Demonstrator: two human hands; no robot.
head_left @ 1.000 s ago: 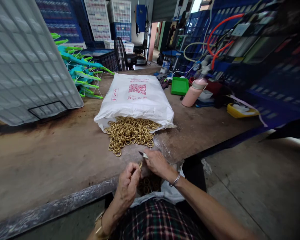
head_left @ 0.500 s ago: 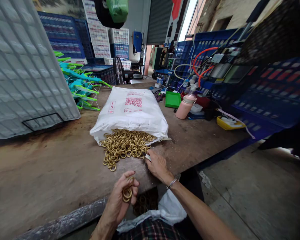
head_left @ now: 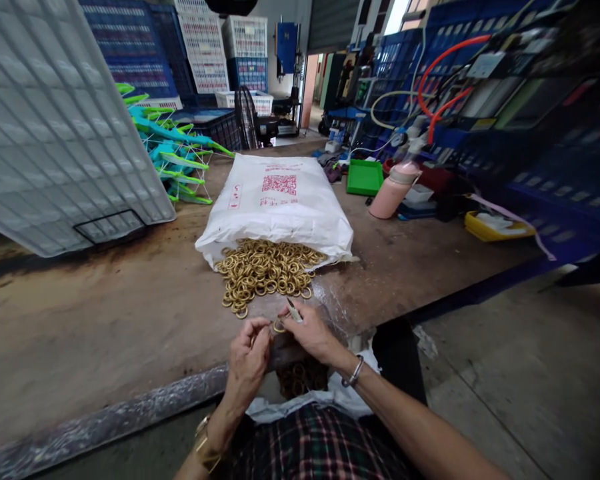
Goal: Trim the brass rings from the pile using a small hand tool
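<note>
My right hand [head_left: 313, 333] is closed around a small blade-like knife [head_left: 295, 311], its pointed dark tip facing up. A gold-coloured ring [head_left: 279, 326] is at its fingertips, between my two hands. Close beside it, my left hand [head_left: 251, 350] is curled shut with its fingertips almost meeting the ring; whatever lies in the palm is hidden now. Just beyond both hands, a heap of gold-coloured rings [head_left: 263, 270] spills from the mouth of a white woven sack [head_left: 285, 217] with red print. Below my hands, an open white bag [head_left: 350, 393] at my lap has darker rings [head_left: 303, 380] inside.
A grey-white crate [head_left: 75, 133] stands tilted at the left, with turquoise and green plastic pieces [head_left: 180, 160] behind it. On the table's [head_left: 105, 327] right are a green tray [head_left: 364, 177], a pink bottle [head_left: 393, 193], a yellow dish [head_left: 500, 228] and a machine with orange hoses [head_left: 430, 80].
My left hand, half open with several rings in its palm before, has curled closed and risen towards my right hand. My right hand has drawn back from the heap with a ring. The camera view has shifted.
</note>
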